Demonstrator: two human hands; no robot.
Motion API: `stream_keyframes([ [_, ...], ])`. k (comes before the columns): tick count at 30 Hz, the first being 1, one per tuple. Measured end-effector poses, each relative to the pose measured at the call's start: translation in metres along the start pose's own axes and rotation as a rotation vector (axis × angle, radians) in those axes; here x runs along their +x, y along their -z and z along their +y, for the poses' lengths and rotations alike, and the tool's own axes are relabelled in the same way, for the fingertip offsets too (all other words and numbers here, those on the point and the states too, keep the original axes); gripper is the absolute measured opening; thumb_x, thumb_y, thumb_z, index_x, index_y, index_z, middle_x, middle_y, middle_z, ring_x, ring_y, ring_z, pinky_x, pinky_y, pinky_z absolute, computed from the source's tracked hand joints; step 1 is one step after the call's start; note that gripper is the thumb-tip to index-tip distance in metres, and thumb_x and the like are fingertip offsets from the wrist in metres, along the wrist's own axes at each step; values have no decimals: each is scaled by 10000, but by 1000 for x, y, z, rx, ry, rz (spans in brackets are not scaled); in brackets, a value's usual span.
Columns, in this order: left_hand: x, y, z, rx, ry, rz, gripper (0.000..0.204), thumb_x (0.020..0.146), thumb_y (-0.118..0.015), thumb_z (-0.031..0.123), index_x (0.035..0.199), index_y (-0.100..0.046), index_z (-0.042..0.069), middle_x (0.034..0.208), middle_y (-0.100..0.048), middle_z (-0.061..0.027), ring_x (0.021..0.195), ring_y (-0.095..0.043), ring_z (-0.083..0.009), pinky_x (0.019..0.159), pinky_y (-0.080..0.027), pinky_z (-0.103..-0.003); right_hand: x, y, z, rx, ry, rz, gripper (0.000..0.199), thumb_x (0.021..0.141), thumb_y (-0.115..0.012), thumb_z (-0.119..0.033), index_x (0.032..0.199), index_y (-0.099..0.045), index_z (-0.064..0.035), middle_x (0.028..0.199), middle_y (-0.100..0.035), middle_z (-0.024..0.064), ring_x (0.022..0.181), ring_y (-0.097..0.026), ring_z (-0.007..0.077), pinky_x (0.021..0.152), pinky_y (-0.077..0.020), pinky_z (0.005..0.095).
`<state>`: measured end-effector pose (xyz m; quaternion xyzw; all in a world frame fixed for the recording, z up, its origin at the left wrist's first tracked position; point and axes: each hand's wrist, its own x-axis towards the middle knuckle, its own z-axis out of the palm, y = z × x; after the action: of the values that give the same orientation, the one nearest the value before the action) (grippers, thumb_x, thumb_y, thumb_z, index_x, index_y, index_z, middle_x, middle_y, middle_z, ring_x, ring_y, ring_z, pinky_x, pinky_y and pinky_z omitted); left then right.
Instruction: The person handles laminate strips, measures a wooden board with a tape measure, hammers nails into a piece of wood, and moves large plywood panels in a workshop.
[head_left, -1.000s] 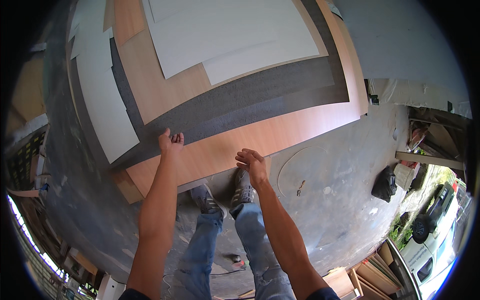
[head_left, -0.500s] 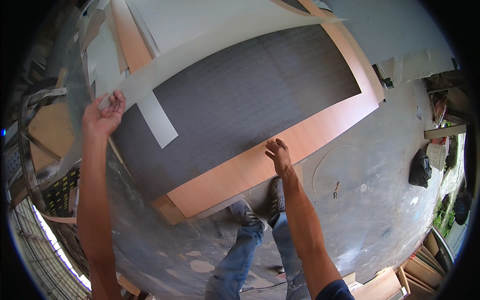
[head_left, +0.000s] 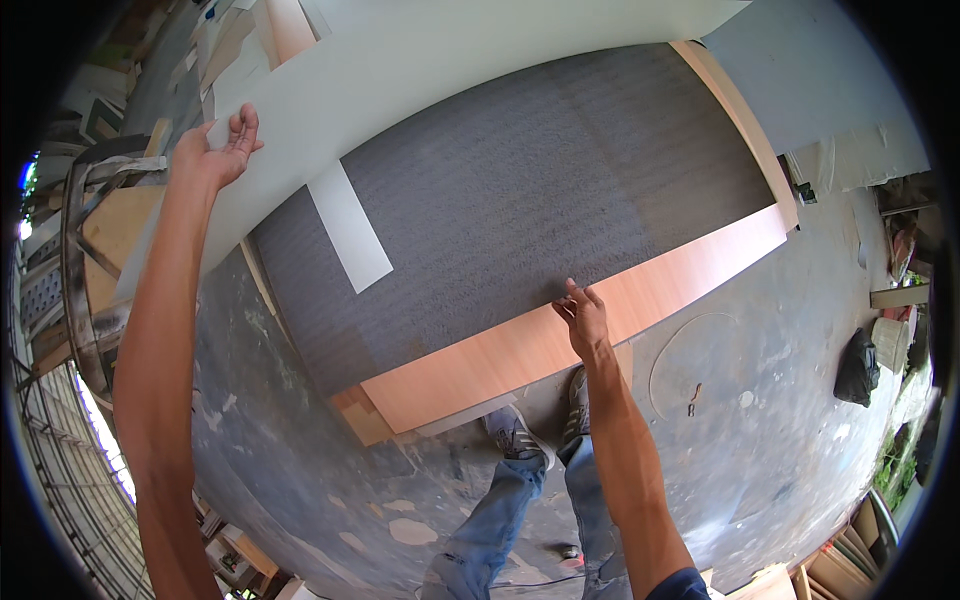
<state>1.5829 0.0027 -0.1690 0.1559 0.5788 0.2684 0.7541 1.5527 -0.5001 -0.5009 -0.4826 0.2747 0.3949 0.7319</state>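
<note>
My left hand (head_left: 222,150) is raised at the upper left, its fingers closed on the edge of a large, thin white sheet (head_left: 400,65). That sheet curves across the far side of a dark grey sheet (head_left: 480,190) and hides its far edge. My right hand (head_left: 584,318) is over the dark sheet's near edge, fingers loosely bent and apart, with no object visible in them. Whether its fingertips touch the surface, I cannot tell. Under the dark sheet, an orange-brown wood-grain panel (head_left: 470,372) shows along the near side. A white strip (head_left: 350,228) lies on the dark sheet.
My shoes (head_left: 518,437) stand close to the panel's near edge. A metal frame (head_left: 78,250) is at the left. On the floor at the right are a black bag (head_left: 857,368) and a thin wire loop (head_left: 655,365). Offcuts (head_left: 235,60) lie at the far left.
My left hand has lifted farther up and away with the white sheet, which now bows more broadly. The view has shifted, and my right hand stays by the dark sheet's near edge.
</note>
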Motion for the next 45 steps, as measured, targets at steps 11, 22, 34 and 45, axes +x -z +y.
stream_keyframes([
  [11,5,19,-57,94,-157,31,417,933,-492,154,1229,-284,-53,1058,-425,-167,784,-592,-278,721,-581,-469,-27,-80,-35,-559,134,-109,403,926,-612,-377,1042,-592,8,787,-643,94,570,-603,184,460,-471,287],
  [22,-44,101,-250,-169,-135,76,420,856,-489,5,1260,-402,-68,1275,-430,-224,1165,-511,-398,985,-489,-573,-88,-139,-98,-254,186,-276,238,898,-623,-248,888,-568,-16,687,-559,64,495,-528,142,425,-425,268],
  [34,-45,100,-208,-347,-221,82,388,884,-328,-108,1268,-358,-153,1300,-430,-275,1177,-501,-468,927,-547,-555,-127,-166,-108,-346,287,-287,254,915,-618,-224,839,-563,13,658,-511,33,481,-474,116,408,-413,274],
  [45,-61,88,-159,-268,-344,102,331,863,-293,-108,1135,-326,-295,1183,-496,-366,1084,-555,-497,893,-565,-567,-142,-164,-90,-379,387,-334,249,941,-594,-176,807,-551,30,655,-506,36,453,-475,112,371,-403,268],
])
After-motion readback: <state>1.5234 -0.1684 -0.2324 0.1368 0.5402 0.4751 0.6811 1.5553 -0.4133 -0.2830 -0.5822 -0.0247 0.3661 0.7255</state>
